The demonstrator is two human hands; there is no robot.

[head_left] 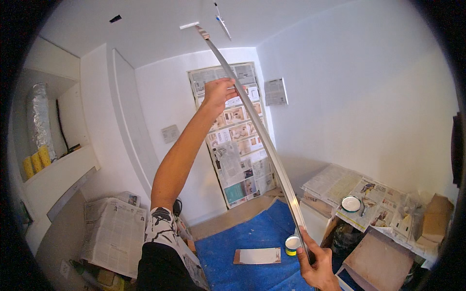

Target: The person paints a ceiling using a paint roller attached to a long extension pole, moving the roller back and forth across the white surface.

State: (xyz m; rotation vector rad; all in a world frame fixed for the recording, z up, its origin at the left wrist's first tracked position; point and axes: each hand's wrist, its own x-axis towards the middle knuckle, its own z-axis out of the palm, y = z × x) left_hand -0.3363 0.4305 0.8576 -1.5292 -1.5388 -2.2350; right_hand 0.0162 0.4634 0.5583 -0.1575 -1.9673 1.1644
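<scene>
A long grey metal strip [257, 121] slants from the lower right up to the ceiling. My right hand [318, 269] is closed round its lower end. Higher up, my left hand [218, 94] grips the strip with thumb and fingers, arm stretched out. Something brown-striped [203, 33] is fixed to the strip's top end. Beside it is a short white bar [189, 25] at the ceiling; whether the two are joined I cannot tell. A thin hanging fixture [223, 28] is just right of the top end.
Newspaper covers the door [238, 140]. On the blue floor sheet [228, 233] stand an open paint tin [292, 242] and a white board with brown ends [257, 256]. At right, a paper-covered surface [378, 194] bears a white-filled lid [351, 203]. Newspaper-covered items [114, 233] stand at left.
</scene>
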